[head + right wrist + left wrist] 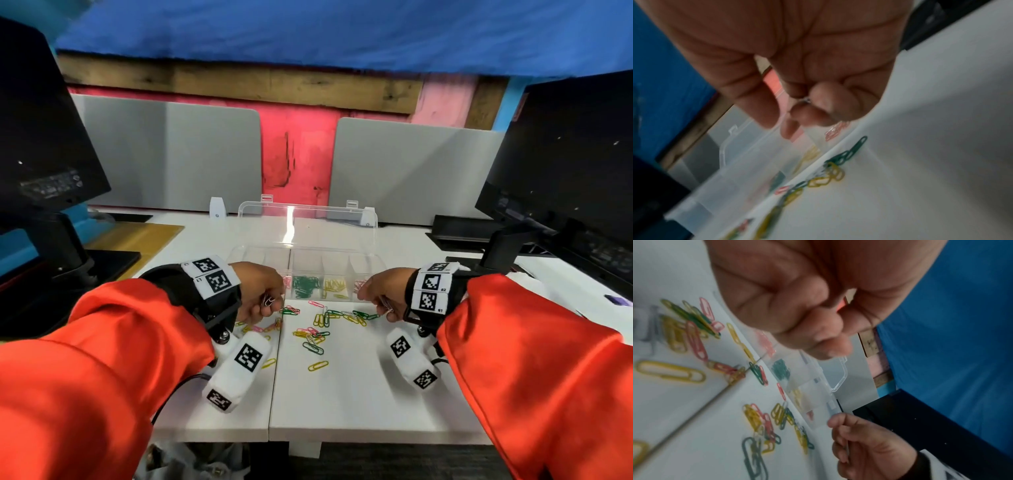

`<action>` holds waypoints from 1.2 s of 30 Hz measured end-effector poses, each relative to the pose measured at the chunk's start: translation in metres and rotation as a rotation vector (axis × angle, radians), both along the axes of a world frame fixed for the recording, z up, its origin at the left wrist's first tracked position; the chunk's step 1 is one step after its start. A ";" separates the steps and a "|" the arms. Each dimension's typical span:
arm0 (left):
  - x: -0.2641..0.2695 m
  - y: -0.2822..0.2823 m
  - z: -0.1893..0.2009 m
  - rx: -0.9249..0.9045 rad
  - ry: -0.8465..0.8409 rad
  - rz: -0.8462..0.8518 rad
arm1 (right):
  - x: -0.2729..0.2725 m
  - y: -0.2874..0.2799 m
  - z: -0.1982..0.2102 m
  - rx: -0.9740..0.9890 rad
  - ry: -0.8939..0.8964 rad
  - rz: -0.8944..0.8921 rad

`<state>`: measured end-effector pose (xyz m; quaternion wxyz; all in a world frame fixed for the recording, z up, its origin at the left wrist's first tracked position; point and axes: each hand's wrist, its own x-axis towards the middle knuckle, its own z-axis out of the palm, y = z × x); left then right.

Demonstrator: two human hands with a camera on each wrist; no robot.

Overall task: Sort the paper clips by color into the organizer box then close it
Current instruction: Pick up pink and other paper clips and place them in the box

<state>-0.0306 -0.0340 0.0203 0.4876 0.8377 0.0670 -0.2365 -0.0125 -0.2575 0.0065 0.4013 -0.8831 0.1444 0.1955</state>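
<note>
A clear organizer box (373, 267) stands open on the white table, its lid (308, 222) tilted up behind. Green clips (305, 286), yellow clips (334, 286) and pink clips (359, 284) lie in separate compartments. Loose mixed-colour clips (318, 334) are scattered in front of the box, between my hands. My left hand (269, 303) is curled at the box's front left corner and grips a few white clips (268, 300). My right hand (383, 305) is at the front right corner and pinches pale clips (806, 99) between thumb and fingers. My right hand (859, 443) also shows in the left wrist view.
Dark monitors stand at the left (41, 137) and right (565, 164), their bases on the table. Grey partition panels (171, 154) close off the back. A seam (275, 359) runs down the table, and the front edge (342, 440) is near my body.
</note>
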 end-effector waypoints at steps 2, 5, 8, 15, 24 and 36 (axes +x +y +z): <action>0.000 -0.001 0.001 -0.046 -0.010 0.033 | 0.000 0.006 0.003 -0.233 -0.049 0.165; -0.002 -0.002 0.003 -0.049 -0.026 0.019 | -0.001 0.018 0.006 -0.591 -0.119 0.440; -0.001 -0.007 0.006 -0.033 0.020 -0.020 | 0.004 0.028 0.003 -0.712 -0.087 0.557; -0.003 -0.030 0.000 0.775 -0.427 -0.528 | 0.017 0.032 -0.018 -0.839 -0.108 0.559; 0.016 -0.044 -0.016 0.751 -0.374 -0.775 | 0.013 0.026 -0.012 -0.783 0.012 0.638; 0.019 -0.051 -0.020 0.857 -0.299 -0.814 | 0.004 -0.009 -0.005 0.135 0.030 0.124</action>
